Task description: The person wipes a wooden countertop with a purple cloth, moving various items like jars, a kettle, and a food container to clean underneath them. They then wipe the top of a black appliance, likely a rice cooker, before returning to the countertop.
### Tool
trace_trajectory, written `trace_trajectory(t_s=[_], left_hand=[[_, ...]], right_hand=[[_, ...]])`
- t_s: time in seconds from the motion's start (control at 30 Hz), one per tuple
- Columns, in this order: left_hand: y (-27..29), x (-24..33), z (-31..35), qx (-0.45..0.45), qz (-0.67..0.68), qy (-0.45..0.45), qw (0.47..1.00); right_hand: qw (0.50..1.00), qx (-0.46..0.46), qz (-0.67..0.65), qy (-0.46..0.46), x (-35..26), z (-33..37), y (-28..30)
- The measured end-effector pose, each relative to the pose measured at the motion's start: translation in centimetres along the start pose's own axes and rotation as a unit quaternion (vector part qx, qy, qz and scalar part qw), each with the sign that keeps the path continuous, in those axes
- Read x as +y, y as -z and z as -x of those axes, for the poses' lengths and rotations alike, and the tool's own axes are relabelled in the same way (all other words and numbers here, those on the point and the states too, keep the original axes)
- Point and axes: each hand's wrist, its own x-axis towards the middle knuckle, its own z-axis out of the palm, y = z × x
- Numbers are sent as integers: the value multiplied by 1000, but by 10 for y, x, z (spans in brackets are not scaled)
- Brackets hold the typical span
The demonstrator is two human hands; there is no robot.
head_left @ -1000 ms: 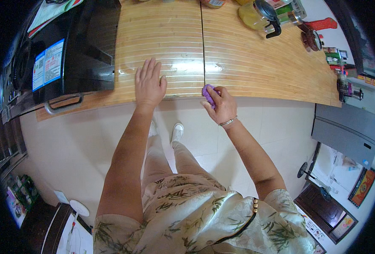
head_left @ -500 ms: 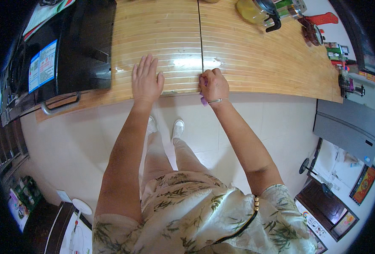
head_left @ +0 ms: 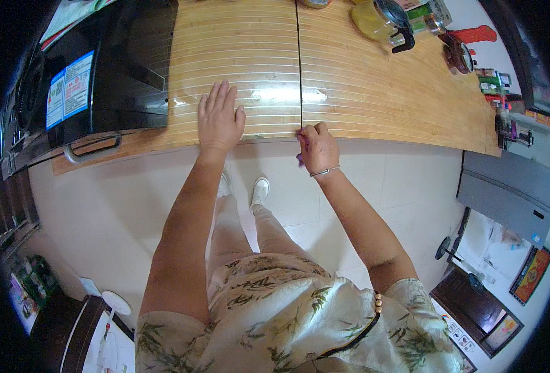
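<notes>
My left hand (head_left: 220,119) lies flat on the wooden tabletop (head_left: 250,56), fingers stretched out and holding nothing. At the front edge, beside the dark seam between two boards, my right hand (head_left: 320,149) is closed round a crumpled purple cloth (head_left: 301,160). Only a little of this cloth shows at the left side of the fist, and part of it hangs past the table edge. The fingertips are at the edge by the seam; whether they press on the wood I cannot tell.
A black appliance (head_left: 126,81) with a metal handle (head_left: 95,149) stands left of my left hand. At the back right are a glass pitcher of yellow liquid (head_left: 374,25), a dark red jar (head_left: 456,56) and a red-handled tool (head_left: 474,34). A grey cabinet (head_left: 505,186) is at the right.
My right hand has drawn back toward me along the seam, to the table's front edge, with the purple cloth still in it. My left hand stays flat on the wood.
</notes>
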Motion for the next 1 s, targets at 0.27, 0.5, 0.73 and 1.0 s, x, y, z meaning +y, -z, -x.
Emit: trace_trajectory(t_s=[0.27,0.5,0.73,1.0], left_hand=[[2,1,-2,-1,13,-3,1000],[3,3,-3,-6,2,-1,1000],[3,-4,0,0,6,4,1000],[4,4,1,-1,-7,0,1000]], right_hand=[[999,11,48,-14,1,-47,1],[996,-1,91,18,0,-36,3],[995,-3,97,38,2,-13,-2],[999,8,-28,44,11,5,5]])
